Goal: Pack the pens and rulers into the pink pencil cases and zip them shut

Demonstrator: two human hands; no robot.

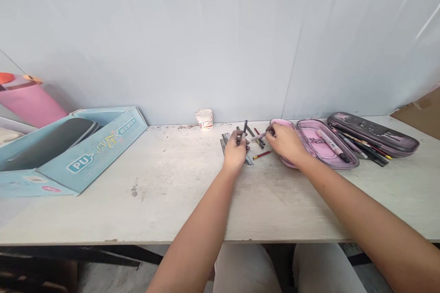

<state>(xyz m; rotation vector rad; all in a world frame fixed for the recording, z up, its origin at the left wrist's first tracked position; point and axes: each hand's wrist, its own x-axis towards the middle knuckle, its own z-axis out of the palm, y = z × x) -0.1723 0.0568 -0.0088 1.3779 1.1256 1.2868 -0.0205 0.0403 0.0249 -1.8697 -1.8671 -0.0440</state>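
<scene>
A pale pen [258,136], pinched in the right hand [283,143], points left toward the left hand [235,154], where a dark pen [244,129] is grasped upright.

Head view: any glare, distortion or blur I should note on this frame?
In the head view, bright light washes out the paper cup and the tabletop beneath it; in the head view, the wide lens stretches the left forearm and right forearm; in the head view, the dark pen in the left hand and the pale pen in the right hand look slightly soft.
</scene>
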